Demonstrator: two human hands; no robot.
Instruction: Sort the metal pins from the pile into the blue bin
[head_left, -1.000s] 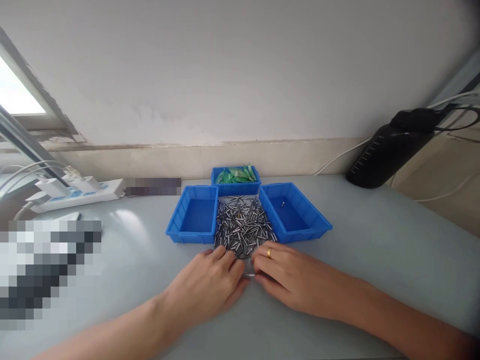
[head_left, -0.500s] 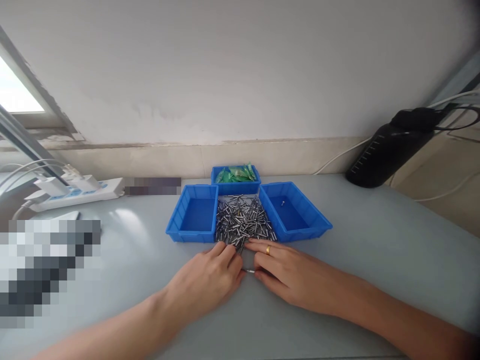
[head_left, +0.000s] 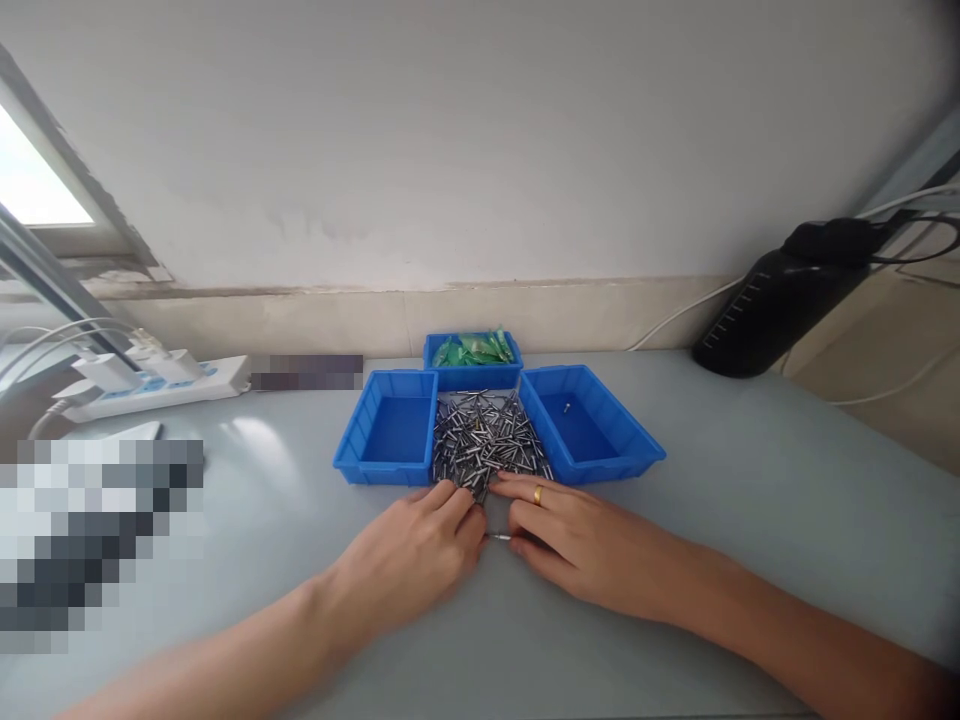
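A heap of silver blind rivets (head_left: pixel 491 432) lies on the table between blue bins. At its near edge, one thin rivet (head_left: pixel 499 537) spans the gap between my two hands. My left hand (head_left: pixel 424 540) has its fingers curled, with thumb and fingertips closed at the rivet's left end. My right hand (head_left: pixel 574 535), wearing a gold ring, pinches near the right end; its index finger stretches to the heap's front edge. The fingertips partly hide the rivet's ends. A small pale piece (head_left: pixel 567 408) sits inside the right blue bin (head_left: pixel 626 465).
The left blue bin (head_left: pixel 386 475) flanks the heap. Behind it, a smaller blue bin (head_left: pixel 472 377) holds green packets (head_left: pixel 480 348). A white power strip (head_left: pixel 169 390) with plugs lies at left. A black bottle (head_left: pixel 780 300) leans at the right back, by white cables.
Both hands stay almost still around the rivet, and it remains between them. The whole view has shifted very slightly.
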